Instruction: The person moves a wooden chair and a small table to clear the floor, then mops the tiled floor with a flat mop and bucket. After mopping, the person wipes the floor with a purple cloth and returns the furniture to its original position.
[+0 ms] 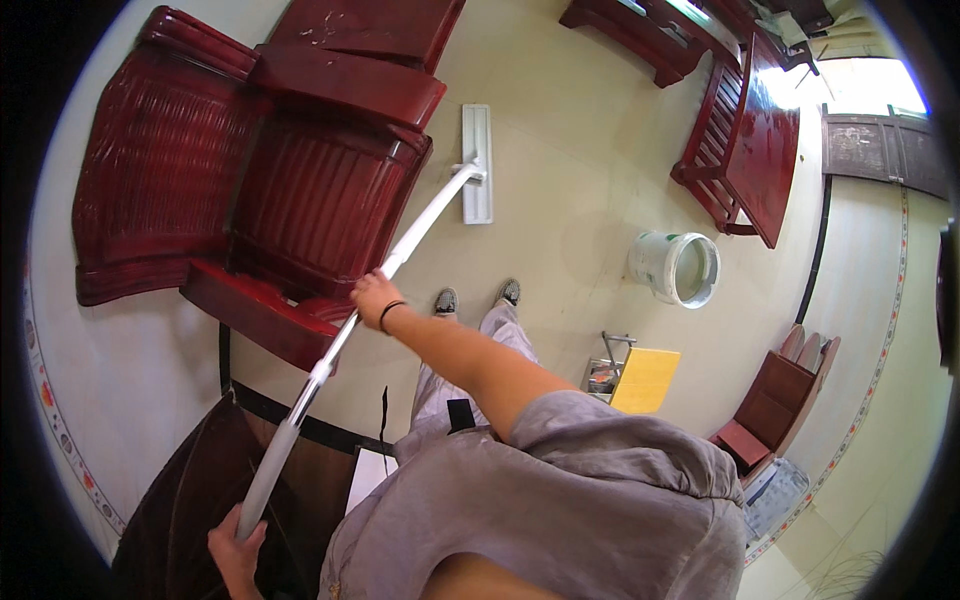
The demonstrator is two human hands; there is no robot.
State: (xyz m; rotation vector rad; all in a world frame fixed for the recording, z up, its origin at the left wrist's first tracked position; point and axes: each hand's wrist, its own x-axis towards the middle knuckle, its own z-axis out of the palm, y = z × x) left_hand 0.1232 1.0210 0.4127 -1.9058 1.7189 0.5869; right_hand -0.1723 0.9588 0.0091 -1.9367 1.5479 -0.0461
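Observation:
A flat mop with a white pole slants from my body toward the floor, its long pale mop head lying flat on the tiles. My right hand, with a dark band at the wrist, is wrapped around the middle of the pole. At the lower left my left hand grips the grey handle end. The pole crosses in front of a red wooden armchair with a slatted seat. My two feet stand on the floor below the mop head.
A white plastic bucket stands to the right. Nearer me is a folding stool with a yellow top. A red wooden bench and a low table are farther off. A dark wooden piece stands at lower left.

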